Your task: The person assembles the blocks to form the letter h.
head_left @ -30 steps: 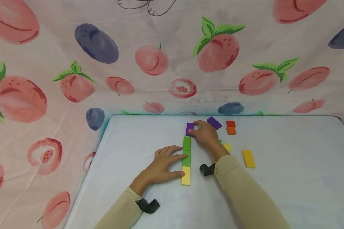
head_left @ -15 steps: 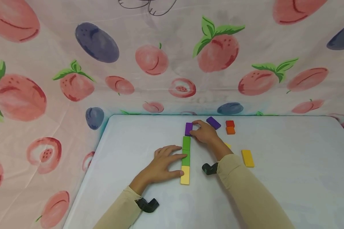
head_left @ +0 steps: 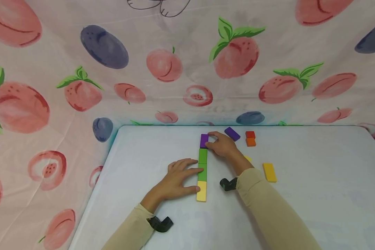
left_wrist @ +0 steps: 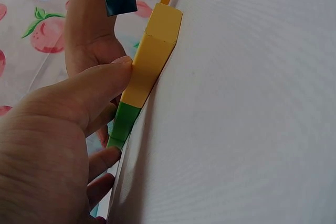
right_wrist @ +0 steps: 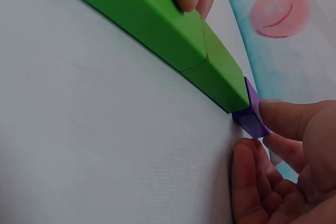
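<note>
A straight row of blocks lies on the white table: a pale yellow block (head_left: 201,195) at the near end, two green blocks (head_left: 202,156) beyond it, and a purple block (head_left: 203,141) at the far end. My left hand (head_left: 175,180) rests along the row's left side, fingers spread, with the thumb on the yellow block and the index finger on the nearer green one. With thumb and fingers my right hand (head_left: 223,145) pinches the purple block. Its end meets the far green block, as the right wrist view also shows for the purple block (right_wrist: 253,114).
Right of the row lie a second purple block (head_left: 232,134), a red block (head_left: 250,134) touching an orange block (head_left: 251,142), and a yellow block (head_left: 269,172). Another yellow block (head_left: 248,158) is mostly hidden by the right forearm. A fruit-patterned cloth (head_left: 168,97) hangs behind the table.
The purple block in my right hand has moved slightly nearer, closing the small gap to the far green block. My left hand stays in place.
</note>
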Demonstrator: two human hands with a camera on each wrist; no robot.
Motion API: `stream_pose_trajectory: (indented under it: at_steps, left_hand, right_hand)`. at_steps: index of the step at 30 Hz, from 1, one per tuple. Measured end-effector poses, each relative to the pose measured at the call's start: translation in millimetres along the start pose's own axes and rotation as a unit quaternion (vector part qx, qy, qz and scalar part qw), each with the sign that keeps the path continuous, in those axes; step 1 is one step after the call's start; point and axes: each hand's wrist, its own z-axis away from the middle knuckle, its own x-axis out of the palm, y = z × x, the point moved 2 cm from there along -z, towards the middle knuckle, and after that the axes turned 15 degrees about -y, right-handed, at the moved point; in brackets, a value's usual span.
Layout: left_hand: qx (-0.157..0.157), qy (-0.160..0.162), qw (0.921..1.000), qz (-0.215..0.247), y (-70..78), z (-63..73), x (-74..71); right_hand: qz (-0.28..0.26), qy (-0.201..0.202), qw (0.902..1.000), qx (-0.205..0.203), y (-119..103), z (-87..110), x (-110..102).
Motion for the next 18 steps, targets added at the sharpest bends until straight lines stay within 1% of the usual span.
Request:
stream_pose_trajectory:
  at_steps: [5,18]
  left_hand:
    - [0.001,-0.001,1.0000,-0.002,-0.1,-0.1,0.0]
    - [0.000,0.001,1.0000,-0.002,-0.4,-0.1,0.8]
  right_hand:
    - [0.010,-0.002,0.9999,-0.004,2.0,-2.8,1.1]
    - [0.006,-0.005,0.9999,-0.011,2.8,-2.1,2.1]
